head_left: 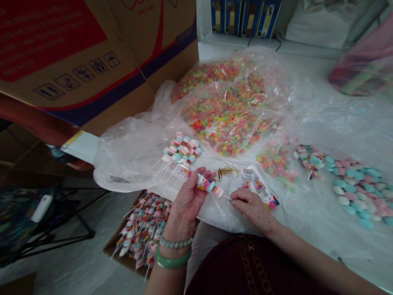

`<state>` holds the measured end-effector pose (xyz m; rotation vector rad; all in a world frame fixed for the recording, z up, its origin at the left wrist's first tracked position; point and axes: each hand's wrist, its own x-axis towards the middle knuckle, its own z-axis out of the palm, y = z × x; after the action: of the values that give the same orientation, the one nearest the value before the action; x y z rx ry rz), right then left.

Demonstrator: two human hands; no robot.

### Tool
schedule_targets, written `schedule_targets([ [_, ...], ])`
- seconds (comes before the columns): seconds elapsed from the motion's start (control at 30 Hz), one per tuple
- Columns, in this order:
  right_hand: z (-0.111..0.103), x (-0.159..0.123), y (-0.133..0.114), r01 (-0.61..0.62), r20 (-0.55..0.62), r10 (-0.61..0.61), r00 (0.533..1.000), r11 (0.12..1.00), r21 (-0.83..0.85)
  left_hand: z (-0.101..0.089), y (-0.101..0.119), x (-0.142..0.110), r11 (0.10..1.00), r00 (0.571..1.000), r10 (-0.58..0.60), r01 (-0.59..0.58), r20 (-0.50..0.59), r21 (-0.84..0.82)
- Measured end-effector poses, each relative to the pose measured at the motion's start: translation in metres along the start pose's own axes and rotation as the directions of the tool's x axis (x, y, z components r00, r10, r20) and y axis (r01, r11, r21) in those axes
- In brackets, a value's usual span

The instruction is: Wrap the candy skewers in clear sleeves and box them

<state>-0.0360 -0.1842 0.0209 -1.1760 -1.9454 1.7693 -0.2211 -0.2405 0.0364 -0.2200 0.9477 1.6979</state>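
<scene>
A candy skewer with pastel pieces and a printed wrapper lies across my left hand, its fingers curled round the wrapped end. My right hand pinches the white stick at the skewer's lower end. Just beyond them are gold twist ties in a small loose pile. Printed wrappers lie flat near my right hand. Left of the ties, a bundle of candy skewers rests on the plastic sheet with white sticks toward me.
Clear bags of ring candies spread over the table's middle. Pastel candies are heaped at right. A large carton stands at back left. Below the table edge, a box holds many skewers. Blue binders stand behind.
</scene>
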Motion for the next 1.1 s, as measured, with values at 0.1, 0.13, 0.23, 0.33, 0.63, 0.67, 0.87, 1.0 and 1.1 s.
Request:
schedule_targets([
  [0.1,0.0,-0.002,-0.004,0.104,-0.1,-0.117,0.988,0.986,-0.131,0.001,-0.006,0.004,0.999,0.999,0.022,-0.024,-0.043,-0.035],
  [0.13,0.0,-0.002,-0.006,0.095,-0.094,-0.106,0.99,0.988,-0.119,0.001,-0.009,0.005,0.998,0.999,0.03,-0.032,-0.044,-0.045],
  [0.23,0.002,-0.002,-0.008,-0.078,0.079,0.065,0.995,0.982,0.173,-0.002,-0.012,0.006,0.997,0.999,0.045,-0.045,0.003,-0.059],
  [0.33,0.002,0.003,0.001,-0.437,0.417,0.209,0.884,0.682,0.586,-0.005,-0.011,0.004,0.999,0.995,0.03,-0.026,0.098,-0.048],
  [0.63,-0.013,0.016,0.023,-0.807,0.809,0.037,0.587,-0.061,0.588,-0.014,-0.016,0.006,0.999,0.983,0.032,-0.025,0.18,-0.04],
  [0.67,-0.017,0.016,0.023,-0.807,0.809,0.03,0.587,-0.062,0.588,-0.014,-0.016,0.007,0.999,0.983,0.032,-0.026,0.18,-0.032],
  [0.87,-0.028,0.018,0.021,-0.805,0.803,0.078,0.591,0.006,0.593,-0.016,-0.009,0.011,1.0,0.991,-0.008,0.004,0.134,0.03],
  [1.0,-0.023,0.016,0.014,-0.754,0.731,0.183,0.657,0.156,0.638,-0.014,-0.009,0.01,0.999,0.996,0.018,-0.022,0.082,0.049],
  [1.1,-0.014,0.011,0.006,-0.582,0.506,0.29,0.812,0.451,0.677,-0.01,-0.014,0.007,0.997,0.995,0.061,-0.065,0.076,0.05],
])
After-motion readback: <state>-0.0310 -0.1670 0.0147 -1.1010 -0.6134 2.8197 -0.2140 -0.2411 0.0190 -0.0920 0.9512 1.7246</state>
